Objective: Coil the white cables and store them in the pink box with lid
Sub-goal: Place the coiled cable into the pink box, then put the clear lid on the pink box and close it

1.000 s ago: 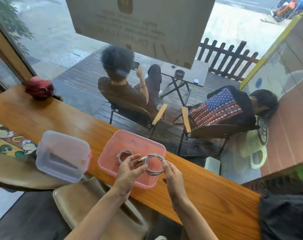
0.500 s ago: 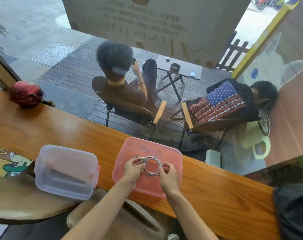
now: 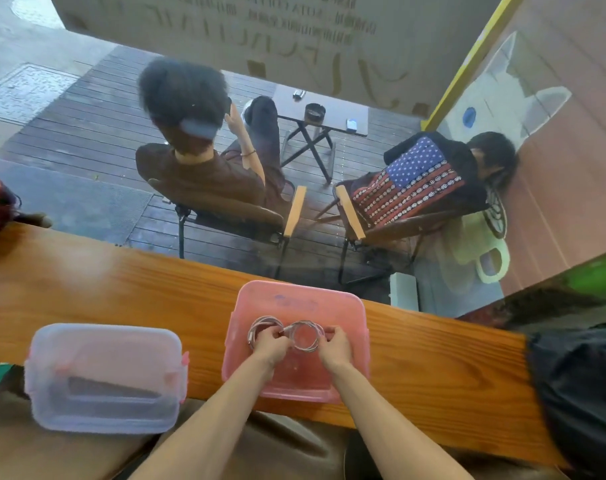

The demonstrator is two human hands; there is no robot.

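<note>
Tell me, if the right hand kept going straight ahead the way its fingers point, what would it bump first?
Probably the coiled cable that the right hand already pinches; past it, the pink box wall. Depth is unclear.

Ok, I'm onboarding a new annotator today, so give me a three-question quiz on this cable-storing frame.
1. True or false: the pink box stands open on the wooden counter.
2. How many cable coils show inside the box? A) one B) two C) four
3. Fill in: the clear lid lies to the ___ of the box.

Key:
1. True.
2. B: a left coil and a right coil, which the left hand and right hand both hold.
3. Left.
</note>
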